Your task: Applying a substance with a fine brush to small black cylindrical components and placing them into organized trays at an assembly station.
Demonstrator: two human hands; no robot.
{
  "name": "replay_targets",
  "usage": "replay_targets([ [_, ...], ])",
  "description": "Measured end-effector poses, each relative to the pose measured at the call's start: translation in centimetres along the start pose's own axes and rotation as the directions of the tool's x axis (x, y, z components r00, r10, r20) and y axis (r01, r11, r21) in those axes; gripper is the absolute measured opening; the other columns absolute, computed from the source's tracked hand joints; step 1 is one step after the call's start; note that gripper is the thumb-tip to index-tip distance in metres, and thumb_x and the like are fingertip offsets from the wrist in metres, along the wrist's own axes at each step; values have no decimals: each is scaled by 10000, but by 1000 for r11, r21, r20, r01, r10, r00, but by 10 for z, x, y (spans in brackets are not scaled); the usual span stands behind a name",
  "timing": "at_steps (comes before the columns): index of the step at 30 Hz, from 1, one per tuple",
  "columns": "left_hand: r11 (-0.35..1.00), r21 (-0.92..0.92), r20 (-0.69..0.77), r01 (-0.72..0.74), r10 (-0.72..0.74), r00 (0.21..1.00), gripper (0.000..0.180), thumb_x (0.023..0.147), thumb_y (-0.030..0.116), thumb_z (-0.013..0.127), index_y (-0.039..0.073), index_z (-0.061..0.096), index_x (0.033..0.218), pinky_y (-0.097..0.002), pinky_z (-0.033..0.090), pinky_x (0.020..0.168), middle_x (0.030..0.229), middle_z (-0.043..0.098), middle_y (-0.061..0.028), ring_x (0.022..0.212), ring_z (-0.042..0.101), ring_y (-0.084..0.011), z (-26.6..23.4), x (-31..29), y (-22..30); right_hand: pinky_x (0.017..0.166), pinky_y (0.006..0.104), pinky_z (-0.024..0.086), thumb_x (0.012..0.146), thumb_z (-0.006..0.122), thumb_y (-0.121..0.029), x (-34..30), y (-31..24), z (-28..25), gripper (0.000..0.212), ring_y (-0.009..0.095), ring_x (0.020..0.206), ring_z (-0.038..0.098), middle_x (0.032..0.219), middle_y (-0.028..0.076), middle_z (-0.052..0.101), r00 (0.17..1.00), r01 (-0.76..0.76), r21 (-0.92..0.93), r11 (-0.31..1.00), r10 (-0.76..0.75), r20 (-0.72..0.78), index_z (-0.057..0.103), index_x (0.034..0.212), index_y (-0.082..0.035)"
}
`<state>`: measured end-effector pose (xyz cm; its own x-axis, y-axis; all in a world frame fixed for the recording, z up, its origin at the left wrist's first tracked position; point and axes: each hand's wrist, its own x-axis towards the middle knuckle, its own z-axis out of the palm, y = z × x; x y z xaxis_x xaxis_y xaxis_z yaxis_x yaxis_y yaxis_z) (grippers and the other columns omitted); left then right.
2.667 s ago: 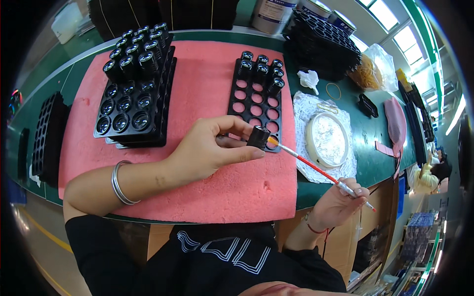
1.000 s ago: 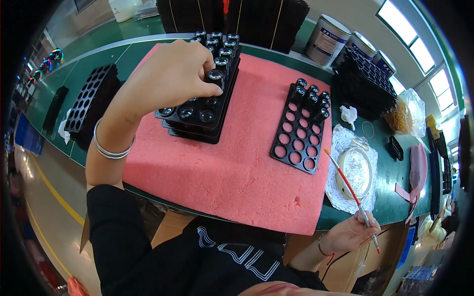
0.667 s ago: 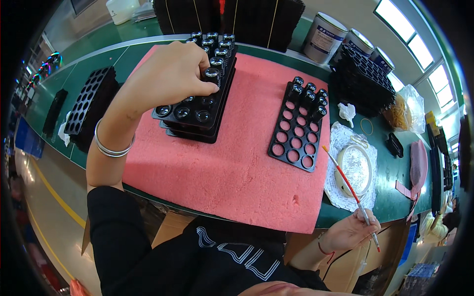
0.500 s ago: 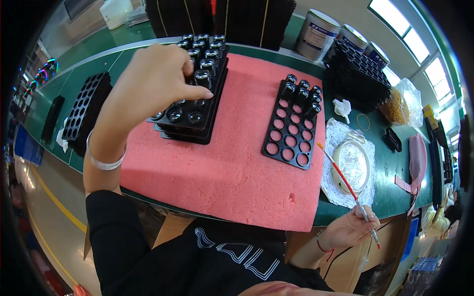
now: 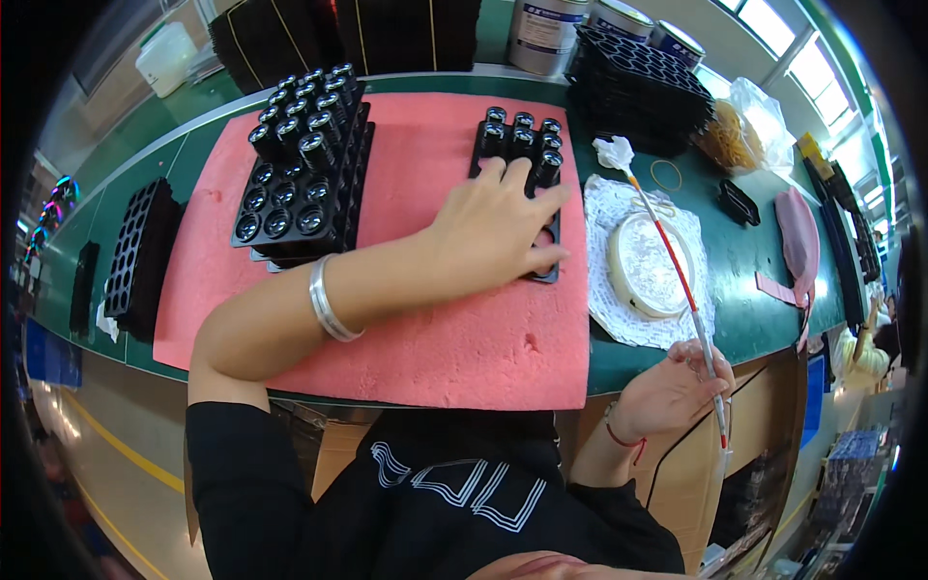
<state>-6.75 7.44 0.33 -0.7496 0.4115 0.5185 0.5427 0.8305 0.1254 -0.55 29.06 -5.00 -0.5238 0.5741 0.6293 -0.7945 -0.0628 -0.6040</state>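
The left hand (image 5: 493,232) reaches forward across the pink foam mat (image 5: 425,329), its forearm slanting up from the lower left with a silver bangle (image 5: 327,300) round the wrist. The hand lies palm down, fingers spread and lightly curved, over the near half of a small black tray (image 5: 522,145) whose far rows hold dark caps standing upright; the fingertips (image 5: 498,169) touch the caps nearest to them, and the thumb points right along the tray's near edge. Whether anything is pinched under the palm cannot be told; the hand looks spread rather than clenched. To its left stands a taller stack of black trays (image 5: 300,184) filled with glossy round caps. The right hand (image 5: 672,391) hangs low, off the table's near edge, wrist bent, its fingers closed in a light pinch on a long thin red-and-white stick (image 5: 677,266). The stick slants up and away over a round white dish (image 5: 646,266) on a lace-like white paper, and ends in a white wad (image 5: 613,152) near the small tray's far right corner.
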Motion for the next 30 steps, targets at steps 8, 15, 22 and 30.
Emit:
replay_targets([
  [8, 996, -18, 106, 87, -84, 991, 491, 744, 392, 589, 86, 520, 1121, -384, 434, 749, 1026, 506, -156, 865, 484, -307, 24, 19, -16, 593, 262, 364, 932, 313, -302, 6, -2, -8, 294, 151, 688, 447, 825, 112, 483, 996, 84, -95, 992, -82, 24, 450, 942, -42],
  [15, 980, -185, -107, -78, 59, 993, 232, 755, 172, 600, 74, 515, 948, -378, 422, 746, 939, 509, -133, 867, 491, -320, 6, 3, 7, 617, 270, 381, 923, 355, -262, 33, -1, -29, 286, 162, 669, 469, 759, 107, 503, 956, 282, -278, 918, -294, -3, 488, 881, -11],
  [22, 882, -470, 129, -23, 95, 987, 293, 685, -2, 644, 50, 446, 895, -261, 422, 603, 922, 544, -85, 660, 496, -179, -30, -56, 10, 573, 265, 372, 920, 375, -265, 51, -10, -47, 304, 148, 596, 453, 671, 88, 498, 921, 386, -401, 831, -327, 210, 490, 799, -10],
  [30, 575, -717, 343, 394, -200, 918, 339, 694, -17, 674, 20, 525, 996, -173, 384, 592, 879, 565, -15, 669, 454, -44, -28, -68, -3, 547, 228, 326, 922, 374, -285, 49, -9, -39, 335, 122, 586, 415, 664, 77, 478, 944, 311, -418, 854, -228, 237, 488, 767, -12],
])
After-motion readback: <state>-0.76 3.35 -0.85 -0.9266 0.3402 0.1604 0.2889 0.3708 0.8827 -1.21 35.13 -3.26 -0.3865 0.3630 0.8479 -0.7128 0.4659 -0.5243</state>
